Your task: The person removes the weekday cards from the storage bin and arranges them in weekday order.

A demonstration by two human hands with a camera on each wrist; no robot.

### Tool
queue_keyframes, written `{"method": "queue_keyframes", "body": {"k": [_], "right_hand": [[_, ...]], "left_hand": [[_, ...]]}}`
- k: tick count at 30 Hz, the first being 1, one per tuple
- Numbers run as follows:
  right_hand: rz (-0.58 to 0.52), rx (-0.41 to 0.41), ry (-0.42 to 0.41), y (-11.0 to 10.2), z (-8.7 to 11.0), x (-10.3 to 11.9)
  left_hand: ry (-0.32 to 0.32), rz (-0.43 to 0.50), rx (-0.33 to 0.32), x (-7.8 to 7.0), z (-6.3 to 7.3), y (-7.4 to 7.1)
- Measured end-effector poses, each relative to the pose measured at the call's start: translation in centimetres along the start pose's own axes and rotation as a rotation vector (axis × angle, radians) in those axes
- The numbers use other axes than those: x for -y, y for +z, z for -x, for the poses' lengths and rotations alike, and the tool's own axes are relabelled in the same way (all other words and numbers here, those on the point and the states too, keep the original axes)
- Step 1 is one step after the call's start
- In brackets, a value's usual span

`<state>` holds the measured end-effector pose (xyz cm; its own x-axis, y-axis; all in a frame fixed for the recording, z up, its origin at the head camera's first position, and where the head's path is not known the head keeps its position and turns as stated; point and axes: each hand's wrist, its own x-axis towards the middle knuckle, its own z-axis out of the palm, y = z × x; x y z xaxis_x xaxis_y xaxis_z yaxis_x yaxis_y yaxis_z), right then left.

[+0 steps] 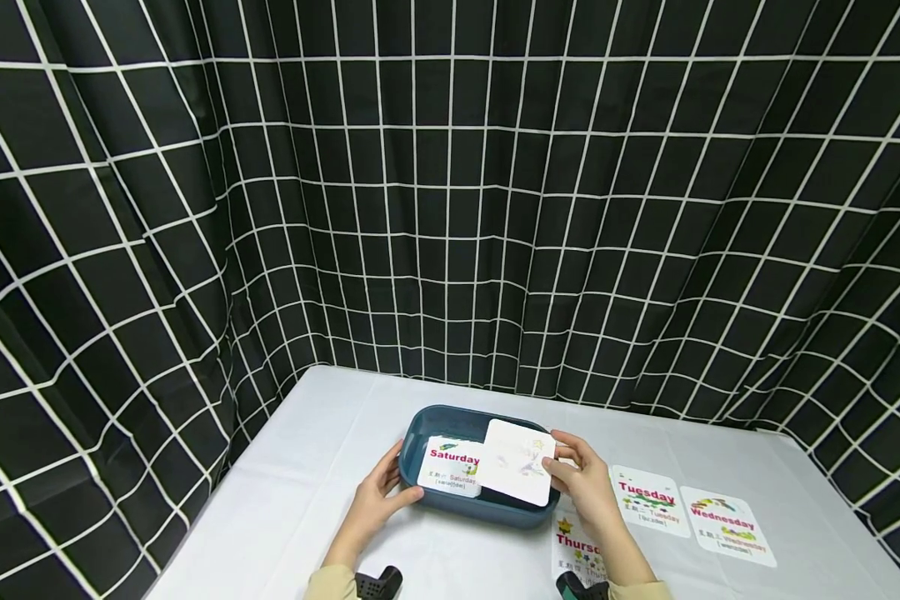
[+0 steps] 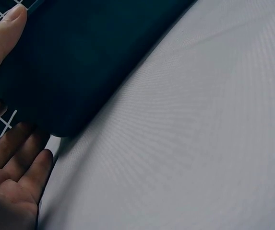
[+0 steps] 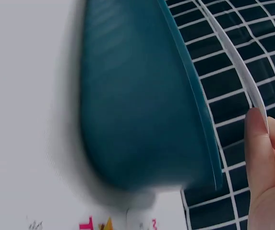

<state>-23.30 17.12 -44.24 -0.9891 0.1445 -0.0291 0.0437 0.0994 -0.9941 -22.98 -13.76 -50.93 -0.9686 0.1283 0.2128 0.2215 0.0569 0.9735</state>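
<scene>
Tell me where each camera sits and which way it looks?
Head: on the person's head, looking forward and down at the tray, both hands and the forearms.
Left wrist: on the left wrist, low beside the tray's wall; the left hand shows.
Right wrist: on the right wrist, below the tray; the right hand pinches a card.
All three share the tray.

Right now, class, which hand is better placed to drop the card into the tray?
Probably the right hand: it already pinches the white card over the blue tray. The left hand only steadies the tray's side.
</scene>
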Motion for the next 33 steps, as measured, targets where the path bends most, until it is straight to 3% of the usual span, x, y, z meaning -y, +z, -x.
{"method": "queue_keyframes", "body": {"k": [14, 28, 33], "right_hand": [[-0.088, -0.036, 0.062, -4.4, 1.7, -2.0], [-0.032, -0.047, 0.128, -9.3, 3.6, -3.8], [0.043, -0.046, 0.161, -11.4, 4.1, -4.7]], "left_hand": [[0.003, -0.003, 0.006, -0.3, 0.0, 0.0], [0.015, -0.004, 0.007, -0.2, 0.0, 0.0], [0.009, 0.007, 0.010, -0.2, 0.1, 0.0]]}}
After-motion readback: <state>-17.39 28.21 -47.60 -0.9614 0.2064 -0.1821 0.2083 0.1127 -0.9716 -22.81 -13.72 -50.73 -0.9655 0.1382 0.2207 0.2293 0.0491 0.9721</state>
